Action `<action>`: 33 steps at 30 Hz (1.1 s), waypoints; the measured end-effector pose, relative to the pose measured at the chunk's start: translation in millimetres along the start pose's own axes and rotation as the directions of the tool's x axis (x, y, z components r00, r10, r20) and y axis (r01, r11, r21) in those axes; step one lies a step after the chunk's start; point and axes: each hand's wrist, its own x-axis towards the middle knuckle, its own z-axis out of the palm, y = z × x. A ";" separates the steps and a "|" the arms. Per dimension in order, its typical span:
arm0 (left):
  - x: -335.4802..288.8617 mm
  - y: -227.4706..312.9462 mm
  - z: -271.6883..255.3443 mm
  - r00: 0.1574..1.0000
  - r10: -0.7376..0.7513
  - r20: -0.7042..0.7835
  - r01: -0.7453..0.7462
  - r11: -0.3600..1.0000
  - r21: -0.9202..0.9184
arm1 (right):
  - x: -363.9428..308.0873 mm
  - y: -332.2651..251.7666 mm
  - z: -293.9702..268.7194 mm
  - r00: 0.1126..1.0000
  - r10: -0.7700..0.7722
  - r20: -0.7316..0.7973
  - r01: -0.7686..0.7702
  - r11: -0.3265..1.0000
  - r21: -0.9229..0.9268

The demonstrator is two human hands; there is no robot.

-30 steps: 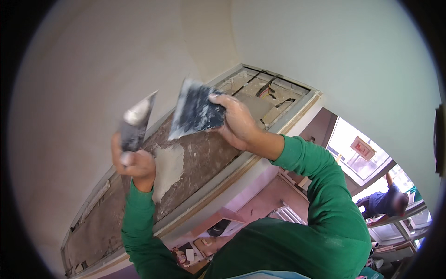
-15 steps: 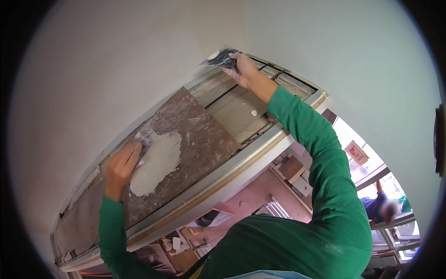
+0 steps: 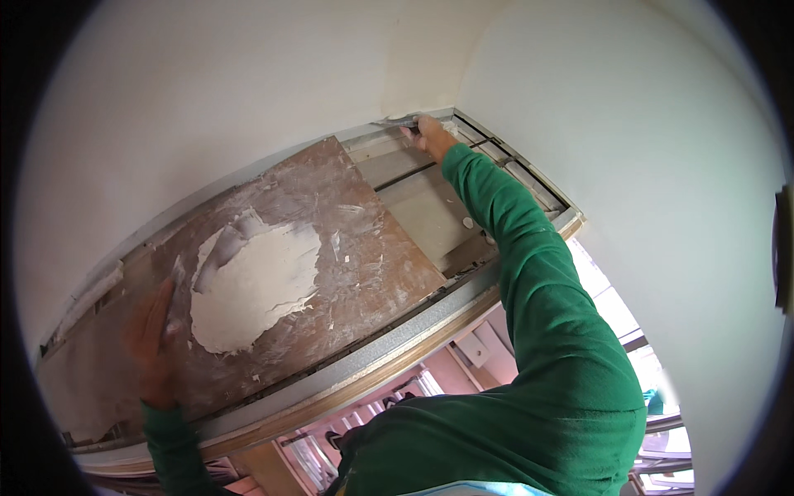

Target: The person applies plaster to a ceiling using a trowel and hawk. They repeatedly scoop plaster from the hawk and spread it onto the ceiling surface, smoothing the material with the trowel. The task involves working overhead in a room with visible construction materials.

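Observation:
Over the far edge of the platform, my right hand [image 3: 428, 137] grips a flat putty scraper [image 3: 400, 121]. Its blade, seen nearly edge-on, lies at the foot of the wall. On the left my left hand [image 3: 154, 322], smeared by motion, is closed round a second scraper [image 3: 175, 285], of which a thin grey blade shows. Between them a brown board [image 3: 376, 240], streaked with white, carries a thick patch of wet white putty [image 3: 265, 285]. My left hand is just left of this patch.
The board lies on a metal-framed ledge [image 3: 364, 364] with a raised front rail. Right of the board are dark bars and bare panels [image 3: 422, 207]. Pale walls [image 3: 248, 83] meet at the far corner. Well below, a ladder [image 3: 310, 463] stands on the floor.
My right hand has lowered its scraper to the base of the wall. My left hand has drawn left off the putty, which now spreads wider on the board. My view has shifted.

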 end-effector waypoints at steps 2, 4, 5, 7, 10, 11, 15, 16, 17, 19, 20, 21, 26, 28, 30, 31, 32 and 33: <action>0.3 -2.1 -0.9 0.999 -0.038 0.008 0.038 0.997 -0.072 | 7.9 1.0 3.7 1.000 -0.007 -0.010 0.007 1.000 -0.009; -0.2 -0.3 -4.3 0.999 -0.052 0.010 0.052 0.994 -0.097 | 9.9 3.1 13.0 0.999 -0.026 -0.019 0.026 1.000 0.002; 1.3 1.7 -7.1 0.999 -0.042 0.000 0.042 0.995 -0.088 | 9.7 2.7 18.7 0.999 -0.023 -0.043 0.022 1.000 -0.011; 1.9 2.6 -10.0 1.000 -0.023 -0.009 0.022 0.997 -0.076 | 9.0 1.8 28.6 0.996 -0.016 -0.091 0.013 0.999 -0.038; 2.4 3.0 -13.7 1.000 0.003 -0.023 -0.005 0.997 -0.075 | 10.5 -8.9 51.9 0.986 -0.001 -0.167 -0.012 0.997 -0.080; 5.6 4.2 -13.6 0.999 0.016 -0.043 -0.019 0.996 -0.092 | 17.8 -20.5 51.9 0.986 0.015 -0.165 -0.033 0.994 -0.108; 11.9 -0.6 -7.6 0.994 0.072 -0.081 -0.082 0.988 -0.132 | 45.1 -68.3 60.1 0.984 -0.015 -0.180 -0.016 0.986 -0.169; 12.4 -0.7 -7.2 0.994 0.072 -0.088 -0.084 0.986 -0.143 | 46.3 -78.1 66.5 0.982 -0.042 -0.186 0.009 0.985 -0.175; 11.7 0.1 -8.9 0.993 0.071 -0.092 -0.084 0.985 -0.148 | 45.4 -84.9 76.1 0.980 -0.066 -0.187 0.032 0.983 -0.179; 11.8 1.7 -11.7 0.993 0.075 -0.095 -0.088 0.986 -0.144 | 46.7 -105.1 94.6 0.981 -0.083 -0.173 0.056 0.987 -0.153; 10.4 4.1 -16.4 0.994 0.071 -0.083 -0.081 0.989 -0.122 | 46.9 -106.4 109.1 0.985 -0.077 -0.157 0.056 0.989 -0.138; 7.4 7.3 -22.7 0.996 0.056 -0.063 -0.062 0.994 -0.092 | 48.5 -98.5 127.7 0.991 -0.114 -0.076 0.103 0.985 -0.140; 20.7 -0.8 -2.0 0.976 0.147 -0.164 -0.175 0.969 -0.177 | 163.3 -265.7 41.7 0.510 -0.703 0.497 0.811 0.201 -0.549; 17.0 7.4 -15.7 0.979 0.137 -0.152 -0.157 0.979 -0.131 | 180.2 -272.6 75.8 0.495 -0.712 0.498 0.859 0.313 -0.406; 16.9 11.1 -21.1 0.980 0.136 -0.145 -0.153 0.981 -0.116 | 181.6 -275.4 97.4 0.529 -0.708 0.468 0.847 0.401 -0.350; 18.7 12.1 -20.8 0.978 0.141 -0.155 -0.162 0.979 -0.127 | 169.5 -294.8 97.6 0.507 -0.736 0.449 0.858 0.385 -0.339; 23.0 12.3 -16.7 0.965 0.170 -0.200 -0.203 0.967 -0.154 | 140.0 -348.0 81.8 0.435 -0.788 0.437 0.894 0.321 -0.312; 32.2 12.9 -8.9 0.949 0.202 -0.241 -0.250 0.950 -0.188 | 110.5 -399.4 55.6 0.364 -0.831 0.420 0.921 0.253 -0.297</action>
